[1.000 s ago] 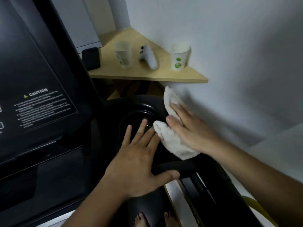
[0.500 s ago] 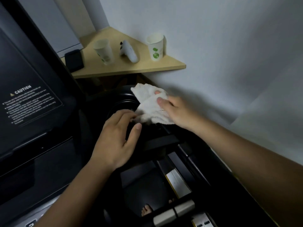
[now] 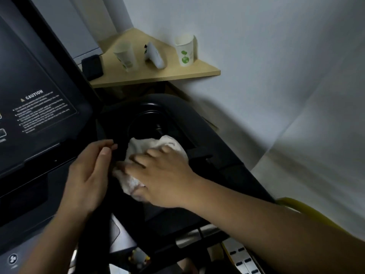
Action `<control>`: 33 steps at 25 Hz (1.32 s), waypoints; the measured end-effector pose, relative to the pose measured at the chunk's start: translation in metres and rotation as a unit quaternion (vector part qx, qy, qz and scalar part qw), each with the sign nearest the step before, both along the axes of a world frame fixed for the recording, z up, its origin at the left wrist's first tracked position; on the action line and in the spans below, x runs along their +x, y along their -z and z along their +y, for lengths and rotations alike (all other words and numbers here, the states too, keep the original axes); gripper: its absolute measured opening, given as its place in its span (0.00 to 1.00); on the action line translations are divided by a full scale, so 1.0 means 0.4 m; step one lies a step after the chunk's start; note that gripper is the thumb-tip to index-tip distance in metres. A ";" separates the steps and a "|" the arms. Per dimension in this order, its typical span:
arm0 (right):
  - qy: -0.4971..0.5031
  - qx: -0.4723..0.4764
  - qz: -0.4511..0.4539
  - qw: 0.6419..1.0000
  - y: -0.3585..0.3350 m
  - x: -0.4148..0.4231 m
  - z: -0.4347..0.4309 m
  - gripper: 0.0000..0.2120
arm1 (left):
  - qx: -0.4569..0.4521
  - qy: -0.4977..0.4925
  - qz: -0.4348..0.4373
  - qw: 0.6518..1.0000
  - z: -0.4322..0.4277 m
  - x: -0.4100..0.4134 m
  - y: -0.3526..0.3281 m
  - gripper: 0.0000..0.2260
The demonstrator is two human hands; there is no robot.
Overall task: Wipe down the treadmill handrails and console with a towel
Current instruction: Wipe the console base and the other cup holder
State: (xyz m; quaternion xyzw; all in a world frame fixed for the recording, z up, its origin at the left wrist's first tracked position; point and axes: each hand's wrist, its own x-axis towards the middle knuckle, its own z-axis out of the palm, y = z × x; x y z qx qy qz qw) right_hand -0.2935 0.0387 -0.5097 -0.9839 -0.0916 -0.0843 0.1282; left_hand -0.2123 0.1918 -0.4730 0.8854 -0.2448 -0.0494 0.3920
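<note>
The towel [image 3: 158, 147] was a small white terry cloth, bunched and creased, lying on the dark moulded tray of the treadmill console [image 3: 207, 139] at the near rim of the round cup recess [image 3: 147, 123]. It was judged light, soft and wholly limp, unlikely to slip on the plastic and not fragile; it would fold to any contour, and was best taken by gathering a wad under the palm, not by a loose corner. The right hand [image 3: 166, 175] lay palm-down over the cloth, fingers spread and bent over the bunched fabric, pressing it to the surface; the thumb appeared tucked at the cloth's lower fold, so the hold was a gathered press on the towel. Its forearm entered from the lower right. The left hand [image 3: 88, 171] rested beside it, fingers curled at the raised black edge between screen panel [image 3: 39, 107] and tray; whether it actually gripped that edge could not be told
</note>
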 end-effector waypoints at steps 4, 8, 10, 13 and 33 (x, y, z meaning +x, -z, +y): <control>0.027 -0.003 -0.053 0.998 0.051 -0.130 -0.179 0.26 | 0.285 0.081 -0.112 0.949 0.010 -0.046 0.014 0.32; 0.211 0.176 0.028 0.961 0.031 -0.200 -0.315 0.17 | 0.358 0.108 -0.158 0.914 0.003 -0.044 0.014 0.33; 0.268 0.243 0.168 0.917 0.033 -0.162 -0.327 0.25 | 0.378 0.129 -0.175 0.900 0.001 -0.050 0.026 0.33; 0.271 0.287 0.172 0.902 0.037 -0.128 -0.299 0.38 | 0.363 0.150 -0.187 0.901 -0.027 -0.097 0.041 0.35; 0.387 -0.059 0.079 0.917 0.092 -0.453 -0.093 0.38 | 0.374 0.261 -0.256 0.852 -0.011 -0.391 0.144 0.34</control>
